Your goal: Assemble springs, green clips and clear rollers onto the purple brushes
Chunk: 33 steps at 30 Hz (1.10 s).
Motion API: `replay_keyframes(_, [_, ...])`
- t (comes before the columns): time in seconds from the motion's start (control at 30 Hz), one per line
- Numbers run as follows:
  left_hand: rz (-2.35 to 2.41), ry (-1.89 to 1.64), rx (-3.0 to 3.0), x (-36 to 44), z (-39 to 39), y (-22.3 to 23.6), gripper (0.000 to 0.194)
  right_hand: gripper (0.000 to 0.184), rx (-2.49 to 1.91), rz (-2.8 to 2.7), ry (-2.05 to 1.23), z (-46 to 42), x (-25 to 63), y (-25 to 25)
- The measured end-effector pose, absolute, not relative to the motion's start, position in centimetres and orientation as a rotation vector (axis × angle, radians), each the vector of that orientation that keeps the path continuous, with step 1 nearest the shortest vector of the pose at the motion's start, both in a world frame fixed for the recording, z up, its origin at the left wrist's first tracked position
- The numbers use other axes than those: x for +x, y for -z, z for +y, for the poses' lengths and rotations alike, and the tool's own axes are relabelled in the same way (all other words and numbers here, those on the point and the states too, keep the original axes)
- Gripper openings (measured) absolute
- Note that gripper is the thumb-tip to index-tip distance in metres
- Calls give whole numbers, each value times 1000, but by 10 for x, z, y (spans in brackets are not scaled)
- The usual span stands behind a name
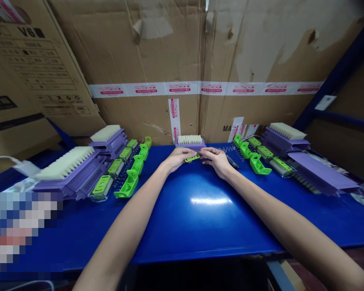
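My left hand (178, 158) is closed on a small, flat lime-green part (192, 158) with slots in it, near the back middle of the table. At the right end of that part, the thumb and fingers of my right hand (216, 160) are pinched together; whatever they hold is too small to make out. Just behind both hands stands a purple block with white bristles (189, 140). A thin coil spring (227, 149) and a dark, slim tool (233, 162) lie beyond my right hand.
On the blue table (200, 230), purple bristle blocks (69, 163) stand left, beside green-topped clear parts (101, 185), springs and green brackets (130, 182). Similar brackets (256, 161), green-topped parts (282, 165) and purple blocks (321, 169) are right. Cardboard (145, 52) walls the back.
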<state>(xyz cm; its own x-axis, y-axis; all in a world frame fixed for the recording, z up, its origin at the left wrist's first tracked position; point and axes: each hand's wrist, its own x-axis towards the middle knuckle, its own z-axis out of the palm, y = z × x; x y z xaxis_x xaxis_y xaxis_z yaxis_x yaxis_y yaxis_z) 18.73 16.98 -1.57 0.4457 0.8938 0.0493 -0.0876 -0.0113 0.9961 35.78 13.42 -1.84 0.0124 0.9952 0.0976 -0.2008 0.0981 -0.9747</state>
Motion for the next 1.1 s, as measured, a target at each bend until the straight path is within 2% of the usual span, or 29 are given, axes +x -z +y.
replay_keyframes(0.47, [654,-943,1250,192,165,17,33,29,-935,-1097,-1140,135,358,17])
replay_keyframes(0.57, [756,-985,1313,194,167,18,32,31,-998,-1236,-967,136,360,20])
replay_keyframes(0.7, [870,-1103,1409,197,169,20,28,29,-994,-1533,-582,139,363,25])
replay_keyframes(0.83, [854,-1097,1419,200,168,19,53,23,-982,-1661,-348,139,362,27])
replay_keyframes(0.9, [860,-1111,1432,203,167,18,59,23,-1034,-1644,-318,138,360,26])
replay_keyframes(1.1, [838,-1148,1500,208,168,21,37,28,-1202,-1513,-426,136,357,23])
